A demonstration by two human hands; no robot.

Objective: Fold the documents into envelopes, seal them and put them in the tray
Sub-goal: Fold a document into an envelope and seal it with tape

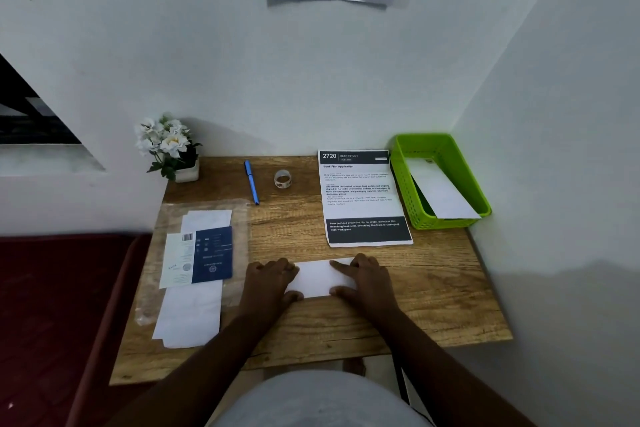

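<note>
— Pressing down on the folded document is all I'm doing right now: my left hand lies flat over its left end, my right hand over its right end, fingers spread and mostly straight, nothing gripped

— Why both hands at once?

— My guess is it's to set the crease. The paper sits near the front edge of the desk, square to me, so each palm pins one end and it cannot slide while I flatten it

— And the envelopes?

— I see a clear packet to my left with white envelopes poking out below it and a blue and white card on top. It lies just beside my left hand, within easy reach for the next step, I'd say

— Anything in the tray yet?

— One white envelope leans inside the green tray at the far right corner, against the wall. I cannot tell whether it is sealed. A printed sheet lies between my hands and the tray

— Sealing supplies?

— A small tape roll and a blue pen rest at the back, well apart from my hands, next to a pot of white flowers. I judge I'm at the folding stage, with stuffing and sealing not yet done for this one
</note>
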